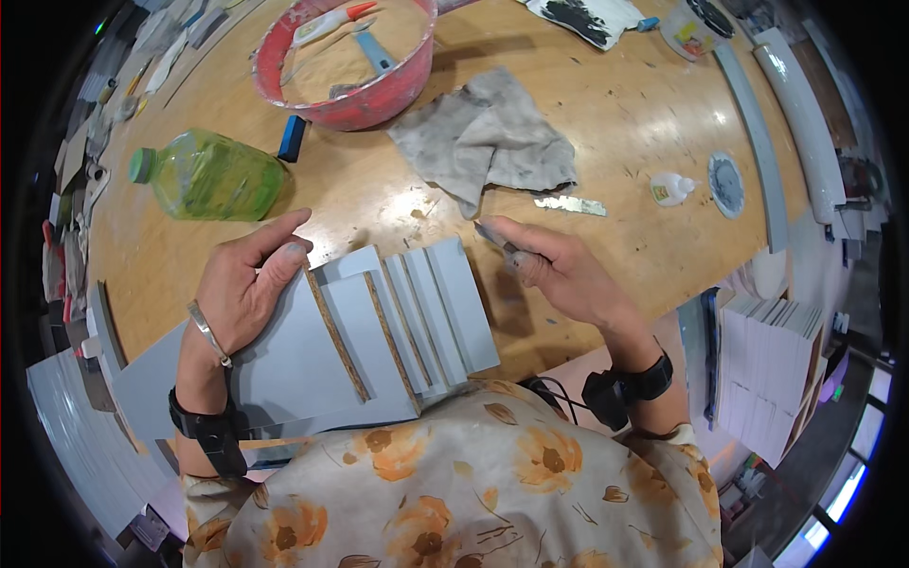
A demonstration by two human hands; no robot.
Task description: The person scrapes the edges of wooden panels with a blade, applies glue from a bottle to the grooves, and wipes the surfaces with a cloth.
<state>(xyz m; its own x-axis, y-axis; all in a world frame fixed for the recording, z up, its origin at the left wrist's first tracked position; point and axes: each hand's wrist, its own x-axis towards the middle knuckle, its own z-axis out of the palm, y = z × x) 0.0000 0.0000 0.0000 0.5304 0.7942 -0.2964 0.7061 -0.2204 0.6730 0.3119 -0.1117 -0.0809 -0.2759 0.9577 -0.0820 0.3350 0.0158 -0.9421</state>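
A fanned stack of pale grey panels point(346, 293) with brown and greyish edges lies at the near side of the table point(644, 123), right in front of the person's floral garment point(445, 492). The left hand point(237, 284) is at the panels' upper left, its thumb tip by a brown edge; thumb and index finger stand a little apart, and the rest curl out of sight. The right hand point(559, 270) hangs just off the panels' right end, index finger extended and thumb bent below it (both tips smudged dark grey); whether they pinch something small, I cannot tell.

Beyond the hands, a crumpled grey cloth point(497, 133) lies near a flat silvery strip point(571, 204). A green bottle point(218, 175) rests on its side at left, near a blue block point(292, 139) and a red basin point(374, 109). A small white bottle point(671, 187) lies at right, beside a grey-smeared disc point(727, 185).
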